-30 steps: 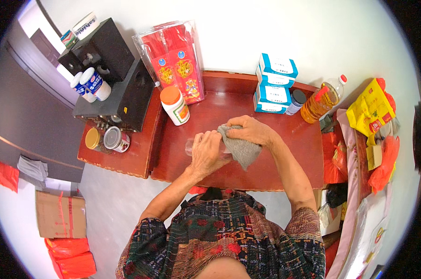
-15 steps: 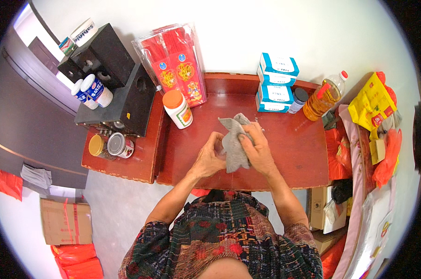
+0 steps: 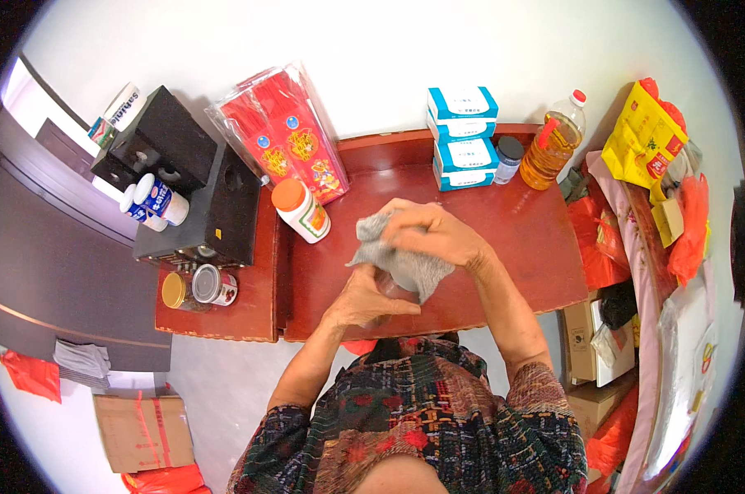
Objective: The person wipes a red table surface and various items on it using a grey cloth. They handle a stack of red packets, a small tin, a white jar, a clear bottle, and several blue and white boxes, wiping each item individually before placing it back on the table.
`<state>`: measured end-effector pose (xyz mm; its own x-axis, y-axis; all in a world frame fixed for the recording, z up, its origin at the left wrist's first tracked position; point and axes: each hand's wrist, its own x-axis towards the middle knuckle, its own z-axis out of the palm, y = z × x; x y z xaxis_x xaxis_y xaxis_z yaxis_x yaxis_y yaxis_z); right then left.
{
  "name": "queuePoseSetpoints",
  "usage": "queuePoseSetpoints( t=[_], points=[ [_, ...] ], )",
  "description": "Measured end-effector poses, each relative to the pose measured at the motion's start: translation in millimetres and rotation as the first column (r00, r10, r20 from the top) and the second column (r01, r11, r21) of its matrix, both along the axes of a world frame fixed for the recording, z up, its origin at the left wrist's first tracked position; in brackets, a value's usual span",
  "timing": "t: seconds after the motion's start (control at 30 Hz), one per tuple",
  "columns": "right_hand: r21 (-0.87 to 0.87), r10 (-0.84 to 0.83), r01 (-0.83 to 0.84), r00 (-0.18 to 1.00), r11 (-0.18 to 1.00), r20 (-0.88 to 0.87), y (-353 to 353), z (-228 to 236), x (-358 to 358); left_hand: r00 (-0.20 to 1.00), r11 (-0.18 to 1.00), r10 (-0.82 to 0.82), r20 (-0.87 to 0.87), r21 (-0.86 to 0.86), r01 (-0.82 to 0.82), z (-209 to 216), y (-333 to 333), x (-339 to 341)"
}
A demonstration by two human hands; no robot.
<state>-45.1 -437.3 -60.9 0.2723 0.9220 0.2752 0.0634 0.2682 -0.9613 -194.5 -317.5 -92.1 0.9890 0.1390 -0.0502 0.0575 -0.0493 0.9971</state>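
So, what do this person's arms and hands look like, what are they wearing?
The short, loose sleeves have a dark multicoloured pattern with brown and red patches, ending near the elbows. The forearms are bare. The left hand and right hand are gloveless; no watch shows.

1. The rumpled grey fabric cloth [image 3: 418,270] is one plain shade.
2. The broad wooden table [image 3: 504,239] is reddish brown.
3. The cylindrical white plastic jar [image 3: 308,221] wears an orange lid.
4. The flat red packet in clear plastic [image 3: 277,123] carries gold and blue print.
5. The stacked rectangular cardboard boxes [image 3: 464,155] pair white with teal-blue.
6. The clear plastic bottle [image 3: 548,156] shows amber liquid, red cap.
7. The woven top [image 3: 405,403] mixes dark checks, red patches and brown.
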Motion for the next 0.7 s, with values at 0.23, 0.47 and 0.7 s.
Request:
queuePoseSetpoints(
  t=[0.23, 0.47, 0.7],
  points=[
    [0.117, -0.414, 0.465, 0.857, 0.877, -0.306, 29, -18, -33, 0.918, 0.906, 0.272, 0.288, -0.399, -0.143, -1, -2, 17],
    [0.191, -0.712, 0.700, 0.600, 0.688, 0.365, 32, -66, -84, 0.805, 0.833, 0.481, 0.348, -0.466, -0.297, -11, 20, 28],
    [0.290, -0.796, 0.758, 0.467, 0.585, 0.384, 19, -72, -97, 0.836, 0.815, 0.477, 0.271, -0.492, -0.305, -18, 12, 24]
  ],
)
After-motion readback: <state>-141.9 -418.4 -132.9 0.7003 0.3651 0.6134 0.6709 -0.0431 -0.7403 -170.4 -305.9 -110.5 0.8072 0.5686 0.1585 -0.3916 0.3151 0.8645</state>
